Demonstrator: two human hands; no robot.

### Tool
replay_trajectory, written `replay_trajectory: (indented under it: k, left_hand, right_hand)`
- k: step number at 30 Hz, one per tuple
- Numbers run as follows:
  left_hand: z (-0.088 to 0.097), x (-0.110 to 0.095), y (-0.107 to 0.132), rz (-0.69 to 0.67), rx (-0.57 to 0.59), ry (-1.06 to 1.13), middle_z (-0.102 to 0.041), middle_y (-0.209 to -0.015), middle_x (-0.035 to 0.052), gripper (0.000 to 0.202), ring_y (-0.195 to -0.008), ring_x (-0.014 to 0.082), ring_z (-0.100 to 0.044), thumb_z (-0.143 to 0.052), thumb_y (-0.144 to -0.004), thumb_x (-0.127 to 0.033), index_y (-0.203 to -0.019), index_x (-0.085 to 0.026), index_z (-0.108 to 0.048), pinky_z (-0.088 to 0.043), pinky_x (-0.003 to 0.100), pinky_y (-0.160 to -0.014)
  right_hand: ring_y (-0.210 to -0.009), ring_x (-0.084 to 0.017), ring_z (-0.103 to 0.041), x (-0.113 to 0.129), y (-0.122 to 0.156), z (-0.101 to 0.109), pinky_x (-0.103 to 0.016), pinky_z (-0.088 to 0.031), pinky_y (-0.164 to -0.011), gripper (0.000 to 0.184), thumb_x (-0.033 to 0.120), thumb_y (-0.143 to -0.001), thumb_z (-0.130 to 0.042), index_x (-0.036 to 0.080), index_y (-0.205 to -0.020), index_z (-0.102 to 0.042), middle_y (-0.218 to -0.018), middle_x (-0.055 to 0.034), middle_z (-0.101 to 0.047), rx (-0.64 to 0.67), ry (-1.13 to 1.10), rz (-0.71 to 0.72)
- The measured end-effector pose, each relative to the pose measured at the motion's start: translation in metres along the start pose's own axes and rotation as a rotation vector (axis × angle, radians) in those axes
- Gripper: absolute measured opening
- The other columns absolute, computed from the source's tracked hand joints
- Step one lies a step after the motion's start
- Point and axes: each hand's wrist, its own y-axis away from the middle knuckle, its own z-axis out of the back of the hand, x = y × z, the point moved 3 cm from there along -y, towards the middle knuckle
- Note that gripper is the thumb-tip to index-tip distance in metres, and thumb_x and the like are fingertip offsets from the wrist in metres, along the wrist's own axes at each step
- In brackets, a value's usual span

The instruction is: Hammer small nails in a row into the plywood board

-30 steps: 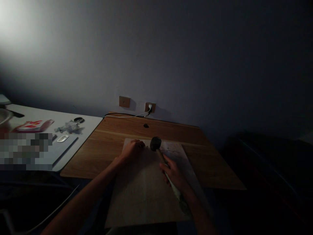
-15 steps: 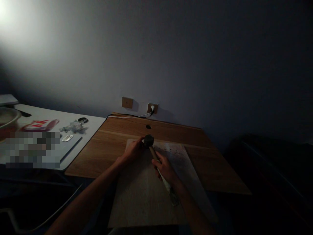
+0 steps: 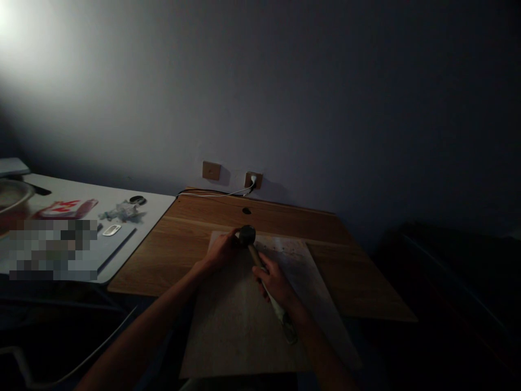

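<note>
Mallet clasped by right hand, head beside left hand, whose grip is unclear, on board over desk.

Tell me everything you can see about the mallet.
The mallet has a dark, rounded head, rubber by its look, on a wooden handle whose near end is paler. It slants, head away from the person, low over a pale board; whether it touches is unclear. The right hand grips the handle at mid-length. The left hand sits right beside the head.
</note>
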Motion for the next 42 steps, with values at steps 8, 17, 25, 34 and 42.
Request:
replay_trajectory:
  k: [8, 17, 25, 34, 42]
  left_hand:
    - [0.006, -0.006, 0.002, -0.03, 0.003, -0.059, -0.075, -0.095, 0.0054, 0.055, -0.087, 0.0205, -0.07, -0.061, -0.08, -0.014, -0.135, -0.017, -0.053, -0.052, 0.029, -0.078]
    - [-0.006, -0.112, 0.044, -0.647, 0.157, -0.349, -0.07, -0.106, 0.0075, 0.027, -0.099, 0.0214, -0.063, -0.058, -0.092, -0.015, -0.119, -0.02, -0.062, -0.046, 0.034, -0.088]
    - [-0.059, -0.152, 0.062, -0.961, 0.265, -0.544, -0.07, -0.08, 0.0049, 0.01, -0.08, 0.0204, -0.064, -0.059, -0.094, -0.015, -0.088, -0.017, -0.067, -0.045, 0.034, -0.071]
    - [-0.016, -0.113, 0.04, -0.676, 0.194, -0.452, -0.07, -0.096, 0.0066, 0.025, -0.089, 0.0212, -0.065, -0.062, -0.089, -0.013, -0.112, -0.021, -0.066, -0.049, 0.035, -0.084]
    - [0.033, -0.013, 0.018, -0.03, -0.044, -0.066, -0.075, -0.098, 0.0063, 0.025, -0.087, 0.0189, -0.069, -0.056, -0.083, -0.012, -0.099, -0.019, -0.074, -0.053, 0.027, -0.079]
  right_hand:
    - [-0.035, -0.006, -0.043, -0.003, 0.006, 0.009, -0.017, -0.032, -0.03, 0.065, 0.042, -0.085, -0.055, 0.019, -0.145, -0.047, -0.066, 0.0094, -0.049, 0.011, -0.003, -0.01]
    - [-0.036, -0.007, -0.045, -0.03, 0.052, 0.072, -0.018, -0.031, -0.03, 0.063, 0.046, -0.083, -0.06, 0.02, -0.14, -0.052, -0.067, 0.0069, -0.051, -0.205, -0.014, -0.094]
    - [-0.04, -0.011, -0.048, -0.049, 0.066, 0.079, -0.021, -0.035, -0.034, 0.065, 0.044, -0.085, -0.061, 0.022, -0.146, -0.052, -0.066, 0.0028, -0.058, -0.217, 0.031, -0.185]
    - [-0.036, -0.008, -0.043, -0.041, 0.069, 0.068, -0.017, -0.031, -0.031, 0.061, 0.031, -0.091, -0.051, 0.019, -0.15, -0.045, -0.065, 0.0056, -0.05, -0.207, 0.007, -0.206]
    - [-0.037, -0.006, -0.043, -0.04, 0.067, 0.056, -0.016, -0.031, -0.03, 0.06, 0.028, -0.092, -0.054, 0.017, -0.149, -0.044, -0.069, 0.0057, -0.051, -0.159, -0.045, -0.197]
